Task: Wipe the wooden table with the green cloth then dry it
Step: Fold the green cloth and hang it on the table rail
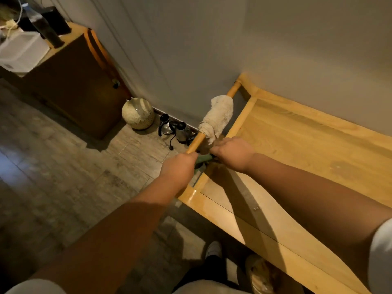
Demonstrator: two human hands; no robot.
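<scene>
While both hands are meeting at the end of the wooden table (pixel 307 145), the person is gripping the green cloth (pixel 203 159) between them, just beside the side rail (pixel 214 118) where a white towel (pixel 218 116) is hanging. The left hand (pixel 180 168) is closing in a fist around one end of the cloth; the right hand (pixel 233 153) is covering the other end, its fingers hidden, so how tightly it is holding cannot be told. The cloth is looking bunched, perhaps twisted. To wipe well, the person is probably needing to spread it flat, press with an open palm, and work in overlapping strokes along the grain, keeping the towel dry for afterwards.
</scene>
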